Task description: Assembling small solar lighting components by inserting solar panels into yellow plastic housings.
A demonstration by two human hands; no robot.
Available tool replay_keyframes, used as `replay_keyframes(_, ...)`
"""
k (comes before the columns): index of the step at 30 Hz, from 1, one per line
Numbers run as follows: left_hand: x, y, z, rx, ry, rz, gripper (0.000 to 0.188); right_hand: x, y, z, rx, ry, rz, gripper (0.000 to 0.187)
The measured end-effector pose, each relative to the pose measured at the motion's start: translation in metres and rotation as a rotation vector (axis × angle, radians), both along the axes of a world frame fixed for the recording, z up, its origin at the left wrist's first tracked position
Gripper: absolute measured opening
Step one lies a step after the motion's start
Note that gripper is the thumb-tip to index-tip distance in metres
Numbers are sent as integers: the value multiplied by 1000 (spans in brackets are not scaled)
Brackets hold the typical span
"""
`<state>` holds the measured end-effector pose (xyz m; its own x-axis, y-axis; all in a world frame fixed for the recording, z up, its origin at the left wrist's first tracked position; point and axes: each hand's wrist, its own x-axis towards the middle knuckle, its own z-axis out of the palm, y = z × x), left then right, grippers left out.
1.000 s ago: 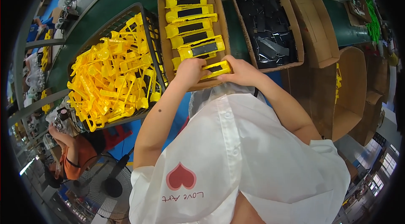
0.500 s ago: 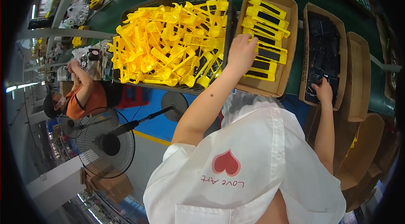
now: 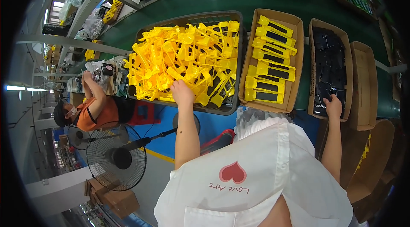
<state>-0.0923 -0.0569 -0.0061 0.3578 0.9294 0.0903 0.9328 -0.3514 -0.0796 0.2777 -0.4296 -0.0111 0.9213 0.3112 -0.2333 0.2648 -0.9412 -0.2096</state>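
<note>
My left hand (image 3: 183, 93) is at the near edge of a heap of yellow plastic parts (image 3: 171, 51), its fingers bent and closed on one of them. The heap fills a dark grey plastic basket (image 3: 240, 30). My right hand (image 3: 333, 107) reaches into the near end of a narrow cardboard box (image 3: 313, 98) of flat black pieces (image 3: 328, 58), thumb and fingers pinched on one. Between the hands, a shallow cardboard box (image 3: 294, 94) holds a column of yellow parts with black rectangular panels (image 3: 273, 72) in them.
An unfilled cardboard tray (image 3: 364, 81) stands right of the black pieces. All containers are along a green conveyor belt (image 3: 205, 0). A standing fan (image 3: 121, 157) is at lower left. Behind it, a co-worker in an orange shirt (image 3: 87, 111) sits at the line.
My left hand has left the box of panelled yellow parts and moved left to the yellow heap. My right hand stays among the black pieces. The view has shifted slightly.
</note>
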Motion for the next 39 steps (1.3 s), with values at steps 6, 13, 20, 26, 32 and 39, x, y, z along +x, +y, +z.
replay_keyframes(6,-16,16,12,7,-257,-116,12,22,-26,-10,275,-244,-24,30)
replay_keyframes(13,-38,9,-1,-157,-334,-131,40,5,5,20,888,271,-307,24)
replay_keyframes(20,-30,-3,9,-244,-243,-151,50,-30,42,38,846,493,-189,20)
replay_keyframes(26,-28,31,-5,-387,33,-284,23,-44,58,43,902,748,17,16)
replay_keyframes(32,-37,25,24,-527,-481,-194,16,-59,77,50,969,962,58,14)
replay_keyframes(39,38,-53,48,-1279,-1801,100,22,-69,86,55,1230,1268,-85,25)
